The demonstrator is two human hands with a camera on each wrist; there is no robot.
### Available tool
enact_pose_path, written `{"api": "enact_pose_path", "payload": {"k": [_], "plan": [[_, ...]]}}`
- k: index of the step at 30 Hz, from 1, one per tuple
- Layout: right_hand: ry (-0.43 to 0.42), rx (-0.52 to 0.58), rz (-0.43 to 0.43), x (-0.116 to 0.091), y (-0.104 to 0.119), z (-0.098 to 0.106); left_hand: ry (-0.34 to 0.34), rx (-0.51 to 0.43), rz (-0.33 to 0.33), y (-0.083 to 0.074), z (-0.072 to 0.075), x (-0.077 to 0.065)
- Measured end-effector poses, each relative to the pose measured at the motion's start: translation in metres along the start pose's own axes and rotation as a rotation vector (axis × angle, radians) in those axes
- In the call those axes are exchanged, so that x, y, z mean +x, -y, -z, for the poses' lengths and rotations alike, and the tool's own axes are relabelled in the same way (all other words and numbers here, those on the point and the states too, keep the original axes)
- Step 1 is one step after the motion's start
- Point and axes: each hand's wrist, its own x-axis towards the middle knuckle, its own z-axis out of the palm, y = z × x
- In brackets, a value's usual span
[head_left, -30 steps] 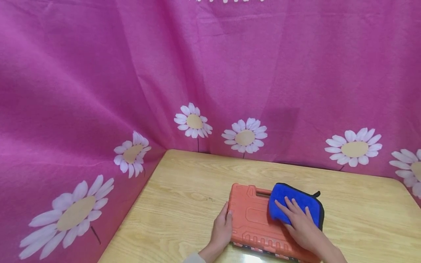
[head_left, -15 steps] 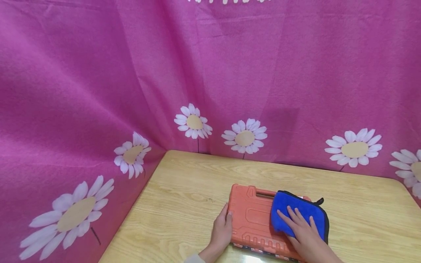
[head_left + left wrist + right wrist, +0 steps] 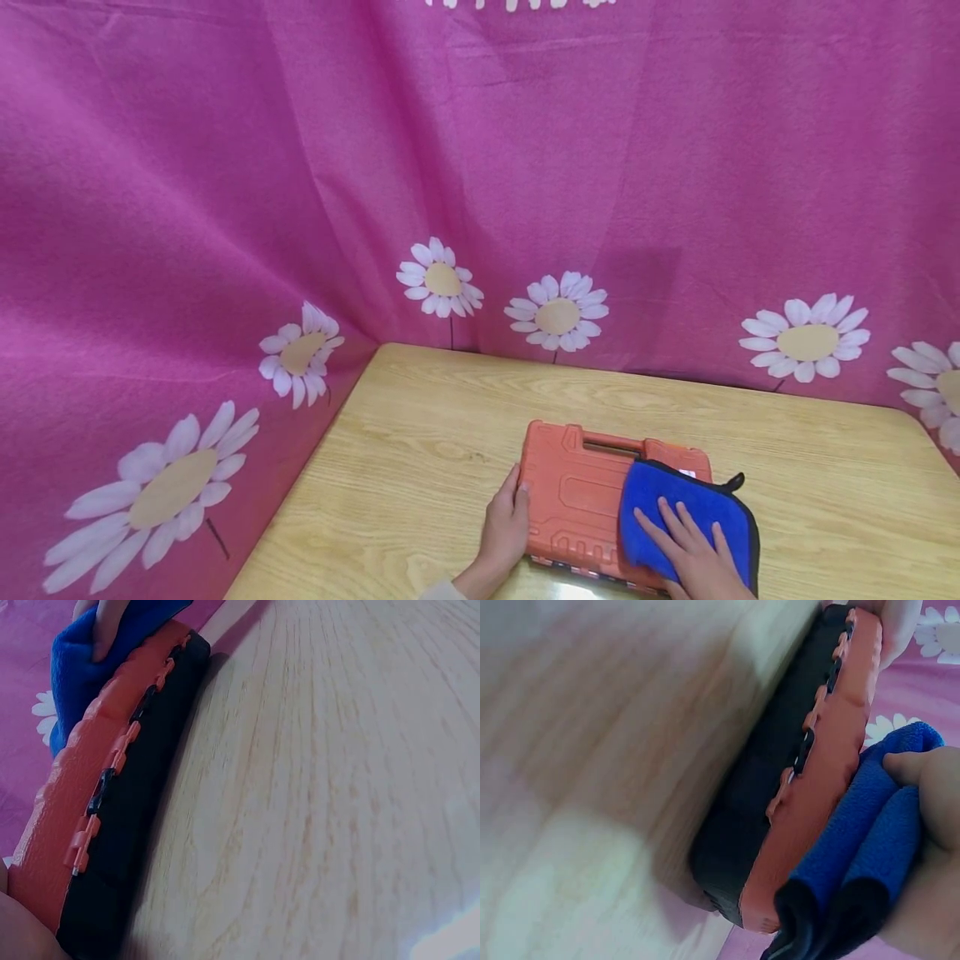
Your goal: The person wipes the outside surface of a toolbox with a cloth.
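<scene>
"What did your right hand (image 3: 696,557) have, operator?"

"Nothing clenched: its fingers were spread straight over a blue plush towel (image 3: 705,496) edged in black, resting it on an orange hard-shell carrying case (image 3: 577,492). The right wrist view showed the towel folded beside your thumb."

"And your left hand (image 3: 504,525)?"

"It held to the case's left end; whether its hidden fingers curled beneath, the views did not tell."

"Where did the case lie before you?"

"Flat on the wood-grain table (image 3: 420,433), long axis running left to right and angling slightly toward you at the right, its carry handle (image 3: 615,438) on the far edge, a hinge-like row (image 3: 105,791) on the near one."

"Which relation mattered most?"

"The line between your hands, by this desk's judgement. The towel, nearer your right hand, covered the near right of the case's top and overhung its right end; the bare stretch lay leftward, toward your left hand."
</scene>
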Motion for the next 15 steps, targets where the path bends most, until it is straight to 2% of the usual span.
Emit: {"api": "enact_pose_path", "payload": {"k": [7, 15], "plan": [[-0.049, -0.028, 0.01, -0.01, -0.004, -0.012, -0.003, 0.005, -0.003, 0.0, -0.001, -0.002], [-0.061, -0.043, 0.01, -0.012, 0.0, -0.013, -0.007, 0.006, 0.005, 0.0, 0.001, -0.003]]}}
